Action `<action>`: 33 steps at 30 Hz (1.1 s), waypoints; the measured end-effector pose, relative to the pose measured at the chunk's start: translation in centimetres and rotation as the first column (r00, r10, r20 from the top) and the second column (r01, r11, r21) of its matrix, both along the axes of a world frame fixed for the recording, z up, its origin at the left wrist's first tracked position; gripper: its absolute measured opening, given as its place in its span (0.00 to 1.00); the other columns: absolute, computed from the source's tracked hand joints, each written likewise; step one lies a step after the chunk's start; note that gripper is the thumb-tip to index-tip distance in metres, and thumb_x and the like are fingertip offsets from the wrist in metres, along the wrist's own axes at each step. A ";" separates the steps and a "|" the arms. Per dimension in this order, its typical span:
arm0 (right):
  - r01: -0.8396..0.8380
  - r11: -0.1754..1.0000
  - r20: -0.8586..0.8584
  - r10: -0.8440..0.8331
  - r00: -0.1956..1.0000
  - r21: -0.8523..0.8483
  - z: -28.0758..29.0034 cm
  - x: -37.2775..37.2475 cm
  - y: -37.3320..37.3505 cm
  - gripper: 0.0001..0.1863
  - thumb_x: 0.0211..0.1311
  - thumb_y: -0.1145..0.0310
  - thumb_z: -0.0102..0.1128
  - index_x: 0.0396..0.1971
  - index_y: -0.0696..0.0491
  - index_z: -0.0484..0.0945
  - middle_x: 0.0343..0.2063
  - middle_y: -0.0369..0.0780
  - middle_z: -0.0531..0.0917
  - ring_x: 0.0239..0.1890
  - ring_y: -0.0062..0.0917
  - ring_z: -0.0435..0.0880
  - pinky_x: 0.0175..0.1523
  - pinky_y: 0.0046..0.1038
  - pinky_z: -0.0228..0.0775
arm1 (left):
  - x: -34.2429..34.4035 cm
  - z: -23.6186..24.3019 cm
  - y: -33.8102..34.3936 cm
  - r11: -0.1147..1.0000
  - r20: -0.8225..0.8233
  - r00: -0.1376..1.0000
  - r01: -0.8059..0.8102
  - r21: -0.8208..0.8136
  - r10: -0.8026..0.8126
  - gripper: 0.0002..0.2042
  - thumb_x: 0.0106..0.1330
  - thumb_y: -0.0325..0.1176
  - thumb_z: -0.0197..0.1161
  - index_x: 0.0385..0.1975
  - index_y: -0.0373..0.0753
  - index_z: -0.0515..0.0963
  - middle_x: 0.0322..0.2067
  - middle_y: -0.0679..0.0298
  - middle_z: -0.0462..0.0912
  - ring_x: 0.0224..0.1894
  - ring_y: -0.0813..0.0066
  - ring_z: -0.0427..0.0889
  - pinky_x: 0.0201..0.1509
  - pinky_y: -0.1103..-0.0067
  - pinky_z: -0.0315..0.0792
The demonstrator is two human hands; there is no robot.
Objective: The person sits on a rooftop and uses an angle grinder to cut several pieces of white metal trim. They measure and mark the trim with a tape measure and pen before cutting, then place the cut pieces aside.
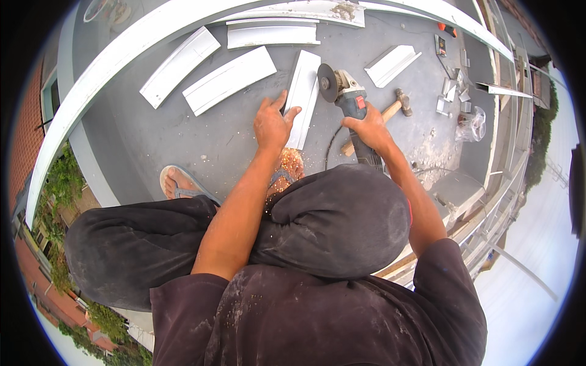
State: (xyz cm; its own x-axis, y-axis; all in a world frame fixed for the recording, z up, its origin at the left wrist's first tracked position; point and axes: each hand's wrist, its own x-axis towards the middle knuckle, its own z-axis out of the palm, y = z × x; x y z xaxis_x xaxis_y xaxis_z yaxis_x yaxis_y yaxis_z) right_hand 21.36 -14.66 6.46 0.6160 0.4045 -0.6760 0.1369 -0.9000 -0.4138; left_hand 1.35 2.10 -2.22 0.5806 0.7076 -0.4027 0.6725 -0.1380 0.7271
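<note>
Because sparks [287,157] shower your sandalled right foot [298,166], burns are a risk. Strip [303,97] lies on the floor [232,134], near end at that foot. Left grip [273,125] half-open, fingers spread, thumb on strip: likely too loose if it shifts. Right grip [369,128] wrapped round grinder [352,100], one-handed; should the disc [328,83] bind, it could kick toward your ungloved left grip.

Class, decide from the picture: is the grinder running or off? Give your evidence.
Running, most likely: orange sparks fly by the white strip, and the right hand grips the grinder.
</note>
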 end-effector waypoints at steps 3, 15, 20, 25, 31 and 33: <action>-0.019 1.000 0.073 0.018 0.997 0.005 -1.2 0.3 -0.5 0.41 0.52 0.50 0.77 0.58 0.67 0.79 0.52 0.60 0.87 0.59 0.50 0.88 0.64 0.44 0.77 | 0.1 0.1 0.1 1.000 0.011 1.000 0.003 -0.004 -0.003 0.32 0.64 0.52 0.80 0.67 0.45 0.85 0.51 0.40 0.85 0.56 0.40 0.85 0.63 0.57 0.76; 0.018 0.999 0.018 -0.018 1.000 0.027 -0.2 1.1 1.7 0.37 0.52 0.52 0.77 0.55 0.66 0.81 0.47 0.56 0.89 0.51 0.46 0.90 0.59 0.42 0.79 | 0.0 -0.3 0.0 0.999 0.017 1.000 -0.004 0.043 0.003 0.31 0.63 0.51 0.81 0.65 0.45 0.87 0.45 0.47 0.85 0.49 0.45 0.86 0.57 0.58 0.78; 0.031 0.999 0.023 -0.032 0.999 0.027 -0.3 1.3 2.0 0.37 0.52 0.53 0.77 0.56 0.65 0.82 0.46 0.56 0.90 0.51 0.45 0.91 0.59 0.42 0.80 | 0.1 -0.6 -0.1 0.999 0.004 1.000 0.009 0.049 -0.009 0.31 0.63 0.50 0.81 0.66 0.46 0.86 0.46 0.48 0.85 0.49 0.46 0.86 0.57 0.59 0.78; 0.003 1.000 0.035 -0.004 0.999 0.030 0.2 1.6 2.9 0.37 0.51 0.54 0.78 0.56 0.66 0.82 0.45 0.56 0.90 0.50 0.45 0.91 0.59 0.41 0.80 | 0.0 -0.7 -0.1 0.998 -0.004 1.000 0.010 0.057 -0.010 0.32 0.63 0.51 0.81 0.66 0.47 0.86 0.47 0.49 0.85 0.50 0.46 0.86 0.58 0.59 0.79; 0.022 0.999 0.021 -0.023 1.000 0.033 0.3 1.7 2.9 0.36 0.52 0.55 0.78 0.56 0.66 0.82 0.45 0.56 0.90 0.50 0.45 0.91 0.59 0.41 0.80 | 0.3 -0.5 0.0 0.999 -0.021 1.000 0.014 0.048 -0.013 0.32 0.63 0.52 0.81 0.67 0.48 0.86 0.48 0.49 0.85 0.50 0.46 0.87 0.57 0.59 0.79; 0.015 1.000 0.031 -0.016 0.999 0.026 -0.1 1.8 2.7 0.36 0.52 0.55 0.78 0.56 0.65 0.82 0.45 0.56 0.90 0.50 0.45 0.91 0.59 0.41 0.80 | 0.3 -0.5 0.0 0.999 -0.024 1.000 0.016 0.051 -0.015 0.32 0.63 0.52 0.81 0.67 0.48 0.86 0.48 0.49 0.85 0.49 0.46 0.87 0.57 0.58 0.79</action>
State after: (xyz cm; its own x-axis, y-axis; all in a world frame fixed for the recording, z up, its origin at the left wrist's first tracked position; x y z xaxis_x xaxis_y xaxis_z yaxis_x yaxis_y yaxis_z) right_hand 23.14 -11.98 6.38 0.6433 0.4112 -0.6458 0.1360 -0.8915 -0.4321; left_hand 1.62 2.08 -2.71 0.5825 0.7186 -0.3799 0.6869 -0.1852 0.7028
